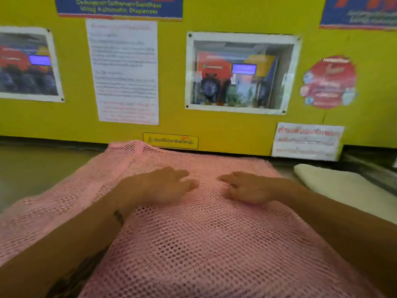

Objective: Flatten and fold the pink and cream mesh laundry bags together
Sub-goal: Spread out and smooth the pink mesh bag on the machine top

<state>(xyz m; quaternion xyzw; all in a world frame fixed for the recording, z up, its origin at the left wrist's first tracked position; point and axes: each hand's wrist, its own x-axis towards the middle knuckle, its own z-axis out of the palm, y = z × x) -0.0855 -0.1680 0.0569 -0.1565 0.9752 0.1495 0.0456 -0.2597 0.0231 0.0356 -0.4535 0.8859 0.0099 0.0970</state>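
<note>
"Softener+Sanitizer" and "Automatic Dispenser" are read on the blue banner (118, 7) on the yellow wall (171, 121); other notices blurred.

A yellow wall (171, 117) closed off the worktop (43, 168) from ten to two o'clock. The pink mesh bag (193, 244) covered the centre, both hands flat on it. Bare worktop lay open at nine o'clock. A cream bag (343, 186) blocked three o'clock, just beside the pink one.
</note>
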